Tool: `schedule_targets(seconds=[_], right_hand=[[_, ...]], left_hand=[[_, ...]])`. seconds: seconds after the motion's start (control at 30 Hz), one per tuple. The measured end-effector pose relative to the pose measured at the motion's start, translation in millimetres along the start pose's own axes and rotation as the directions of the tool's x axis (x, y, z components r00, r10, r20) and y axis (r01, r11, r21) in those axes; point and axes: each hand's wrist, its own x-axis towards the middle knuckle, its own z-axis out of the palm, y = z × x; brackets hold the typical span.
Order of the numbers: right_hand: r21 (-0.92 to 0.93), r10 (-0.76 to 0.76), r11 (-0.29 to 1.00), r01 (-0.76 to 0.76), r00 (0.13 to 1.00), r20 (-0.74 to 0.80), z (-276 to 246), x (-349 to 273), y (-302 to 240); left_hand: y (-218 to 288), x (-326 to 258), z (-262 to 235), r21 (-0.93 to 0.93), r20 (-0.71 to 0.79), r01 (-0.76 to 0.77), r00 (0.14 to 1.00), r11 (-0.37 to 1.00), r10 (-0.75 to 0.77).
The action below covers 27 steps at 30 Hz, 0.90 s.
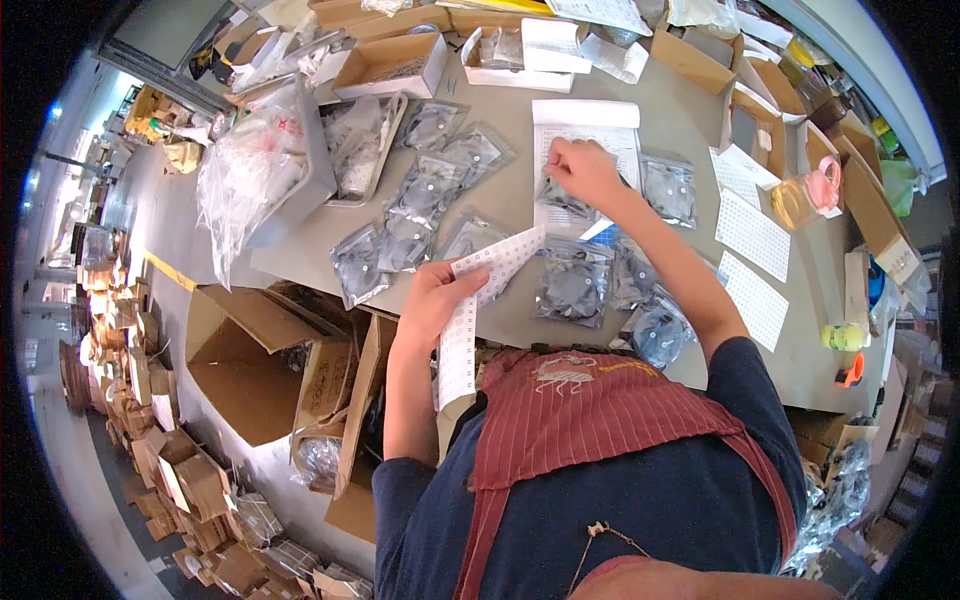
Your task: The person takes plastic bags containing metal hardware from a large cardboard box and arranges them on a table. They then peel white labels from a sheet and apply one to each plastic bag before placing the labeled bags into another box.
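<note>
L hand point(432, 298) gripped a long white label strip point(470, 310) hanging over the table point(680, 130) front edge. R hand point(583, 172), fingers pinched together, pressed on a clear bag point(562, 197) w/ dark part, mid-table beside a white sheet point(590, 125). More bags point(430, 190) lay toward the left edge.

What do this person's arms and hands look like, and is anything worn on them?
Both forearms are bare. The left hand and right hand wear no gloves, and no watch, ring or bracelet shows. Short dark blue sleeves cover only the upper arms. A dark red striped apron with straps lies over the shirt.
</note>
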Motion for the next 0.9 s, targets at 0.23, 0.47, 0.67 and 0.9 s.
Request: schedule_targets(seconds=[0.23,0.47,0.67,0.9], right_hand=[[0.951,-0.312,0.292,0.101,0.950,-0.005,-61,-65,-64],[0.984,-0.197,-0.020,-0.178,0.966,0.171,-57,-96,-74],[0.870,-0.165,0.418,0.263,0.963,-0.211,-70,-106,-80],[0.298,-0.416,0.728,0.618,0.743,-0.524,-82,-114,-89]], left_hand=[[14,-2,4,0.051,0.002,0.030,1.000,0.998,-0.030],[23,-11,9,0.358,0.216,-0.135,0.975,0.924,0.058],[13,-9,13,0.330,0.238,-0.133,0.970,0.934,0.054],[9,-10,14,0.317,0.223,-0.168,0.970,0.934,0.099]])
